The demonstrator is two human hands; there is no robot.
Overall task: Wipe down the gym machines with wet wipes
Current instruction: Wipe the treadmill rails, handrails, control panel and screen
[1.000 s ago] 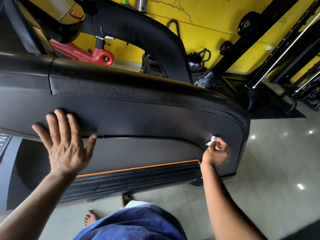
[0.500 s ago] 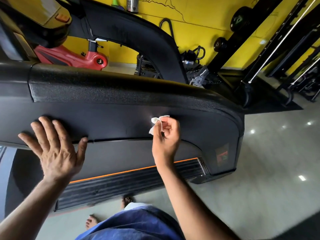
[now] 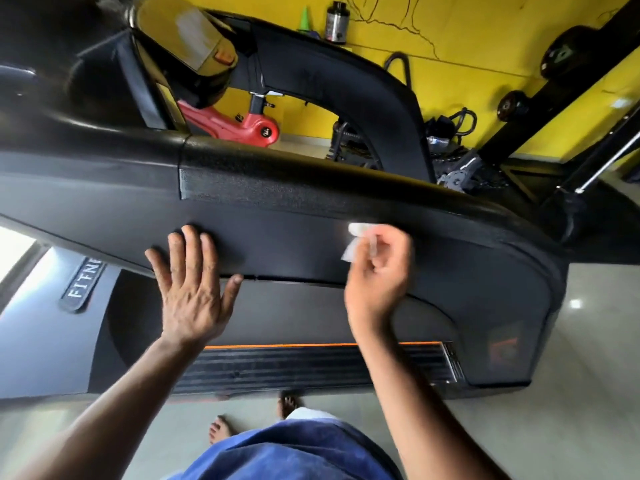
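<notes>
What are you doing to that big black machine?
A person is cleaning it. The right hand pinches a small white wet wipe against the black side panel of the treadmill, just under its padded top rail. The left hand lies flat on the same panel, fingers spread, apart from the wipe. The right hand looks blurred, so it is likely mid-stroke.
</notes>
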